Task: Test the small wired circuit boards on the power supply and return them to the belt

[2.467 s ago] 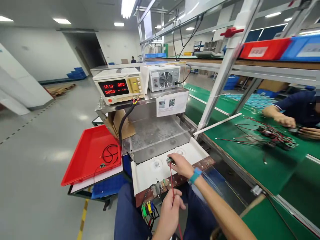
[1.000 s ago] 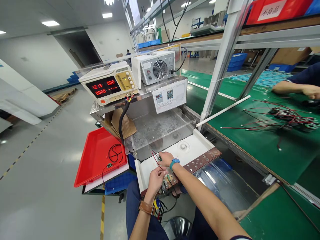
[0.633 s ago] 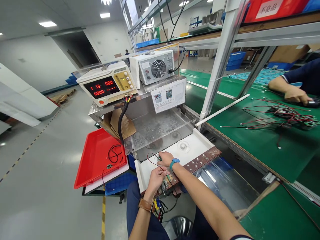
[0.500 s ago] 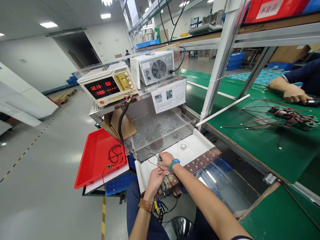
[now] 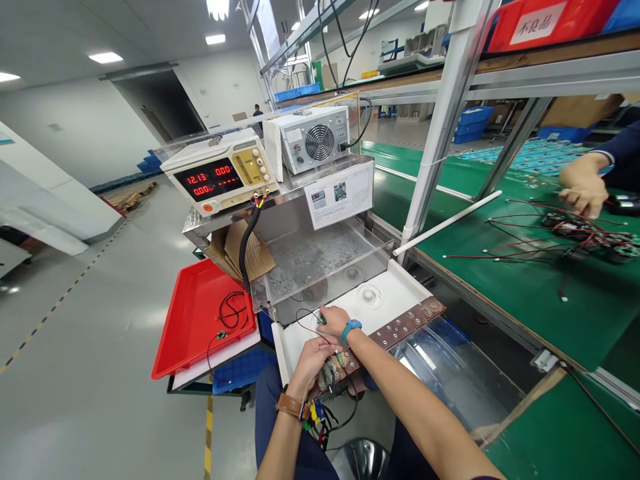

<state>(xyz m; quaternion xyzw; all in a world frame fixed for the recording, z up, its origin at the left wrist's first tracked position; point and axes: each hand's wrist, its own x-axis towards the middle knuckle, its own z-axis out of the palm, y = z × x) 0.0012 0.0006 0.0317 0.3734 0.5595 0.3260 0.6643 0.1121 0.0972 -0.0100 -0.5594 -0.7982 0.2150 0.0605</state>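
Observation:
Over the white tray (image 5: 397, 288), my right hand (image 5: 334, 321) is closed on a small green circuit board (image 5: 321, 320), mostly hidden by the fingers. A thin dark red wire (image 5: 301, 311) loops left from the board. My left hand (image 5: 313, 359) is lower and closer to me, thumb and fingers pinched on the wire's end, beside a green-tipped plug (image 5: 340, 358). The fingers partly cover that contact. A brown strip with rows of metal studs (image 5: 395, 331) runs along the tray's near edge, just below both hands.
A power supply with red digits (image 5: 210, 179) and a grey fan unit (image 5: 319, 141) stand behind. A red tray (image 5: 175, 333) at left holds a cable and a small board. On the green bench (image 5: 525, 287), a co-worker's hand (image 5: 584, 187) is at a heap of wired boards (image 5: 595, 233).
My hands keep nearly the same pose, the left fingers shifting slightly at the wire's end. The co-worker's hand has left a black object and moved onto the wired boards.

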